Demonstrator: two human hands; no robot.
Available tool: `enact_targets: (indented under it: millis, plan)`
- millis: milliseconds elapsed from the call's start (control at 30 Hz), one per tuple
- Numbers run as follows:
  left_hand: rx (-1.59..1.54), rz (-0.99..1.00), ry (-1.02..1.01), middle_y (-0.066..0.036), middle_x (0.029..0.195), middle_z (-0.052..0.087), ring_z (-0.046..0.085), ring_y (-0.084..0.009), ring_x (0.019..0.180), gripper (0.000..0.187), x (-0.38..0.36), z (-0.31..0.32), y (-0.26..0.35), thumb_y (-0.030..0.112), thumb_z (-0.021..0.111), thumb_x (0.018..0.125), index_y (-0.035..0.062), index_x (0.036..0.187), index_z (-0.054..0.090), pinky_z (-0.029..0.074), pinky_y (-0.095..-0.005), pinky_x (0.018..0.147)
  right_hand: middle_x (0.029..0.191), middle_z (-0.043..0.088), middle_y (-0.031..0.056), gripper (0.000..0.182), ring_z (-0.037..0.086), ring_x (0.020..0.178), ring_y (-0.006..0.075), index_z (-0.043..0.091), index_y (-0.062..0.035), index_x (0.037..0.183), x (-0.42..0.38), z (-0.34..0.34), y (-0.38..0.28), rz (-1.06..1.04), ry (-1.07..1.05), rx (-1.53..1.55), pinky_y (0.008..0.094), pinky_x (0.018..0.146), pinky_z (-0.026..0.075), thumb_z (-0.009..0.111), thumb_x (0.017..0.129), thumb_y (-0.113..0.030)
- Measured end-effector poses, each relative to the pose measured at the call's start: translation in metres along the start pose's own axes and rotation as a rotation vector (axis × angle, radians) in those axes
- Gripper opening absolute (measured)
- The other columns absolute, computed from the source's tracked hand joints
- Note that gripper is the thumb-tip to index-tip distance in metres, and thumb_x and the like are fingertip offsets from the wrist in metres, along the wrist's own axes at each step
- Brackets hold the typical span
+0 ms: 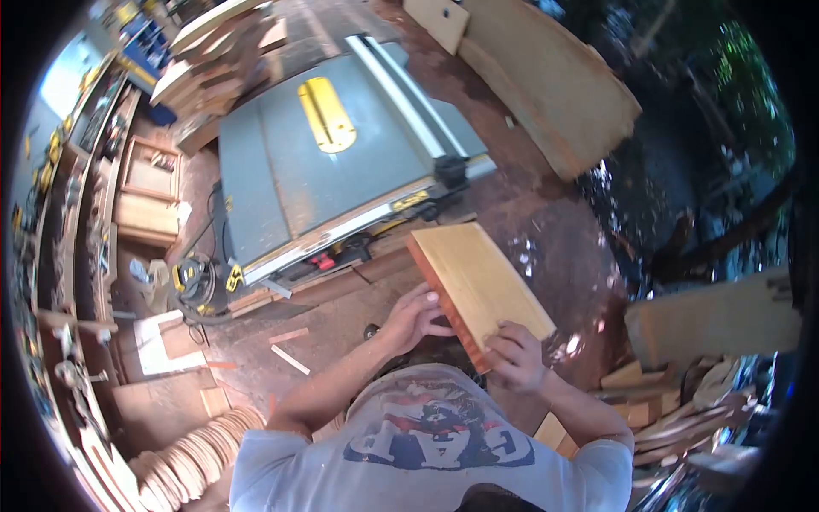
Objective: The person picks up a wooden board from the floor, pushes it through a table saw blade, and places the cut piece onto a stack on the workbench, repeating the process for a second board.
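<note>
Both hands hold a wooden board in front of the chest, near a table saw.

The left hand [415,317] bends in from a raised elbow, its fingers [426,300] curled shut over the board [478,286] along its reddish long edge. The right hand [514,354] grips the near end, fingers wrapped over the pale top face. The board tilts up and away from the body, just short of the saw [333,162]. The saw's yellow label [409,201] is too small to read. The shirt [435,444] shows large letters, upside down.
</note>
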State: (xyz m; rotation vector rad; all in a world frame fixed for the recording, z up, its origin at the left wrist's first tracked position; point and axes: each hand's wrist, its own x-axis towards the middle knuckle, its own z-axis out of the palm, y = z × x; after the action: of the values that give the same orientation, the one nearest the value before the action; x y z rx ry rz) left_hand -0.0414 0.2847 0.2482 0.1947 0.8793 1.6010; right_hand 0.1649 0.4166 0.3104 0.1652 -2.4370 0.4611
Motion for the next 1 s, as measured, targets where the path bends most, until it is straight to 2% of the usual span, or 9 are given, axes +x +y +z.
enact_targets:
  millis: [200, 333, 400, 500, 633, 733, 800, 900, 1000]
  plan:
    - [0.135, 0.162, 0.083, -0.015, 0.125, 0.062, 0.066, -0.0250, 0.107, 0.054, -0.052, -0.016, 0.042, 0.012, 0.061, 0.094, -0.0003, 0.142, 0.039, 0.062, -0.0381, 0.080, 0.105, 0.069, 0.0083, 0.027, 0.062, 0.090, 0.0265, 0.068, -0.0093, 0.091, 0.082, 0.009, -0.046, -0.302, -0.111, -0.047, 0.0416, 0.080, 0.057, 0.072, 0.066, -0.017]
    - [0.004, 0.276, 0.119, -0.014, 0.121, 0.063, 0.068, -0.0240, 0.100, 0.052, -0.040, -0.051, 0.068, 0.005, 0.058, 0.091, -0.0001, 0.140, 0.041, 0.062, -0.0368, 0.077, 0.131, 0.060, 0.0105, 0.042, 0.057, 0.114, 0.0321, 0.065, -0.0114, 0.116, 0.129, 0.025, -0.037, -0.208, -0.325, -0.237, 0.0523, 0.104, 0.044, 0.068, 0.074, -0.014]
    - [-0.034, 0.327, 0.110, -0.013, 0.116, 0.064, 0.070, -0.0217, 0.093, 0.051, -0.002, -0.089, 0.066, 0.005, 0.059, 0.091, 0.0020, 0.139, 0.042, 0.061, -0.0342, 0.074, 0.144, 0.050, 0.0143, 0.057, 0.047, 0.132, 0.0378, 0.056, -0.0069, 0.133, 0.135, 0.048, 0.003, -0.089, -0.488, -0.454, 0.0571, 0.112, 0.033, 0.064, 0.077, -0.013]
    - [0.048, 0.268, 0.068, -0.014, 0.120, 0.062, 0.068, -0.0266, 0.100, 0.050, 0.031, -0.106, 0.093, 0.004, 0.056, 0.091, -0.0003, 0.139, 0.043, 0.061, -0.0378, 0.079, 0.148, 0.046, 0.0166, 0.061, 0.039, 0.138, 0.0412, 0.050, -0.0011, 0.138, 0.127, 0.084, 0.058, -0.030, -0.541, -0.352, 0.0594, 0.113, 0.030, 0.061, 0.079, -0.011]
    - [0.282, 0.209, 0.192, -0.016, 0.129, 0.060, 0.064, -0.0254, 0.111, 0.055, 0.053, -0.124, 0.100, 0.014, 0.060, 0.096, -0.0043, 0.144, 0.042, 0.060, -0.0363, 0.084, 0.150, 0.042, 0.0190, 0.063, 0.037, 0.140, 0.0399, 0.047, 0.0020, 0.140, 0.122, 0.122, 0.078, 0.027, -0.562, -0.413, 0.0599, 0.115, 0.026, 0.058, 0.079, -0.006]
    - [0.383, 0.241, 0.324, -0.017, 0.131, 0.060, 0.061, -0.0257, 0.119, 0.060, 0.054, -0.178, 0.054, 0.023, 0.062, 0.098, -0.0026, 0.146, 0.039, 0.056, -0.0376, 0.090, 0.152, 0.040, 0.0207, 0.065, 0.035, 0.142, 0.0398, 0.043, 0.0033, 0.143, 0.118, 0.147, 0.098, 0.096, -0.521, -0.461, 0.0602, 0.116, 0.024, 0.057, 0.080, -0.004]
    - [-0.036, 0.234, 0.634, -0.016, 0.131, 0.061, 0.065, -0.0244, 0.111, 0.055, 0.036, -0.208, 0.035, 0.023, 0.060, 0.097, -0.0041, 0.142, 0.045, 0.057, -0.0334, 0.083, 0.152, 0.039, 0.0211, 0.065, 0.033, 0.143, 0.0400, 0.041, 0.0036, 0.144, 0.115, 0.164, 0.114, 0.095, -0.521, -0.481, 0.0607, 0.117, 0.023, 0.056, 0.081, -0.003]
    - [-0.530, 0.329, 0.725, -0.015, 0.134, 0.057, 0.058, -0.0282, 0.119, 0.054, 0.036, -0.309, -0.018, 0.029, 0.052, 0.096, 0.0032, 0.143, 0.041, 0.050, -0.0417, 0.093, 0.154, 0.036, 0.0219, 0.066, 0.033, 0.144, 0.0407, 0.038, 0.0046, 0.145, 0.123, 0.170, 0.116, 0.131, -0.587, -0.459, 0.0615, 0.116, 0.023, 0.056, 0.082, -0.003]
    - [-0.837, 0.456, 0.817, -0.013, 0.136, 0.054, 0.050, -0.0300, 0.127, 0.059, 0.040, -0.302, 0.006, 0.038, 0.050, 0.093, 0.0091, 0.143, 0.037, 0.038, -0.0503, 0.105, 0.154, 0.036, 0.0234, 0.065, 0.033, 0.143, 0.0411, 0.038, 0.0062, 0.144, 0.143, 0.173, 0.118, 0.140, -0.649, -0.478, 0.0615, 0.115, 0.026, 0.056, 0.083, -0.003]
